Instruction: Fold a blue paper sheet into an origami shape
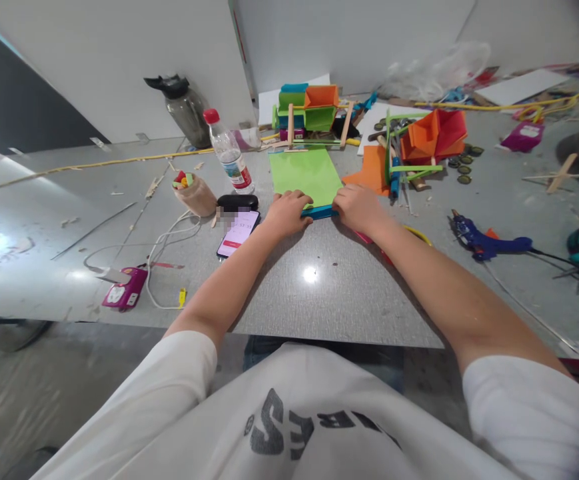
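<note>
A flat blue strip (pixel 319 213) lies along the near edge of a bright green paper sheet (pixel 304 172). My left hand (pixel 289 212) has its fingers bent over the strip's left end, partly on the green sheet. At the other end, my right hand (pixel 358 208) pinches the strip, its fingertips close to the sheet's right corner. The strip's ends are hidden under my fingers. Beside my right hand is orange paper (pixel 372 172). A phone (pixel 239 233) with a lit screen lies left of my left hand.
Behind the sheet stands a stick frame with folded coloured paper (pixel 314 110); an orange paper piece (pixel 432 137) sits to its right. A bottle (pixel 233 167), wooden cup (pixel 195 195) and white cable (pixel 154 267) are on the left. A blue glue gun (pixel 489 241) lies right.
</note>
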`<state>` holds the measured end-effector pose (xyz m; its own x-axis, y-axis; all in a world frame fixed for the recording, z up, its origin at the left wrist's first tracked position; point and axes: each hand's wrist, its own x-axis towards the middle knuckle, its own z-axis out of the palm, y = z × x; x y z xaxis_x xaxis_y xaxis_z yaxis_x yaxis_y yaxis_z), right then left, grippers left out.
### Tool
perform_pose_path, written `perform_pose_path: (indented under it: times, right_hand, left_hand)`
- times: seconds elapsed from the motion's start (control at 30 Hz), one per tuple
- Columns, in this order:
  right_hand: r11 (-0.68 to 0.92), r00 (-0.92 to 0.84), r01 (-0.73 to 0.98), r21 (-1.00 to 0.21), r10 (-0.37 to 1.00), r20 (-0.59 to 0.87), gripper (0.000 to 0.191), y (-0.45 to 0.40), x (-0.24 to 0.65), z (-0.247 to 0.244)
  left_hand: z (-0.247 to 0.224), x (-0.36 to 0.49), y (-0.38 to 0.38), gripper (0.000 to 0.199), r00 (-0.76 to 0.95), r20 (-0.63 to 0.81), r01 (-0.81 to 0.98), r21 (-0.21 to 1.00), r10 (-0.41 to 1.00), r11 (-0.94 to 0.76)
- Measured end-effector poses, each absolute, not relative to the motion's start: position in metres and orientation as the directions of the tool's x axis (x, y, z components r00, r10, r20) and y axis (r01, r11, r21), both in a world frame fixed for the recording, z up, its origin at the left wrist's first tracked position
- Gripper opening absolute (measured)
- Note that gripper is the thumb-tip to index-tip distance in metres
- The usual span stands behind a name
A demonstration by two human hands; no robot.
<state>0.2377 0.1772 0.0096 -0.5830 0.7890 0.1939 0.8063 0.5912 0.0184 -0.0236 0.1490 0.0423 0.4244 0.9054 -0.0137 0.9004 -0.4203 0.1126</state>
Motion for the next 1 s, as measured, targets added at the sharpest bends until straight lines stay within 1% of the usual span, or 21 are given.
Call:
perform_pose_path:
  times: [0.17,0.33,0.43,0.57,0.7,0.77,0.83,0.9,1.0]
  right_hand:
    - [0.629,-0.622,0.777,0.013,0.765,0.169,0.031,0.172,0.239,0.011]
    - [0.647,-0.643,0.763,0.004,0.758,0.111,0.026,0.167,0.244,0.023]
    - [0.615,-0.615,0.789,0.004,0.788,0.044,0.025,0.164,0.246,0.032]
    - [0.532,-0.53,0.847,0.013,0.845,-0.067,0.024,0.161,0.246,0.041]
    - [0.506,-0.501,0.862,0.015,0.858,-0.111,0.028,0.161,0.246,0.046]
    - [0.509,-0.503,0.861,0.017,0.856,-0.118,0.03,0.161,0.247,0.047]
    - [0.519,-0.511,0.854,0.031,0.85,-0.127,0.031,0.16,0.246,0.049]
    - [0.527,-0.516,0.848,0.06,0.846,-0.129,0.032,0.156,0.243,0.051]
    - [0.569,-0.561,0.815,0.112,0.822,-0.097,0.034,0.147,0.234,0.053]
  left_hand:
    - [0.043,-0.022,0.15,0.043,0.457,-0.054,0.889,0.073,0.888,-0.453]
    - [0.045,-0.018,0.149,0.035,0.447,-0.048,0.894,0.006,0.893,-0.448]
    - [0.048,-0.015,0.145,0.033,0.451,-0.034,0.891,-0.033,0.892,-0.452]
    - [0.053,-0.012,0.14,0.032,0.466,-0.003,0.881,-0.085,0.885,-0.465]
    - [0.058,-0.017,0.144,0.031,0.481,0.023,0.871,-0.12,0.876,-0.476]
    - [0.059,-0.025,0.15,0.026,0.501,0.003,0.861,-0.101,0.866,-0.498]
    - [0.06,-0.036,0.158,0.023,0.543,-0.053,0.837,-0.034,0.838,-0.545]
    - [0.061,-0.047,0.165,0.029,0.576,-0.091,0.817,0.035,0.813,-0.575]
    - [0.062,-0.06,0.171,0.035,0.598,-0.103,0.801,0.115,0.795,-0.588]
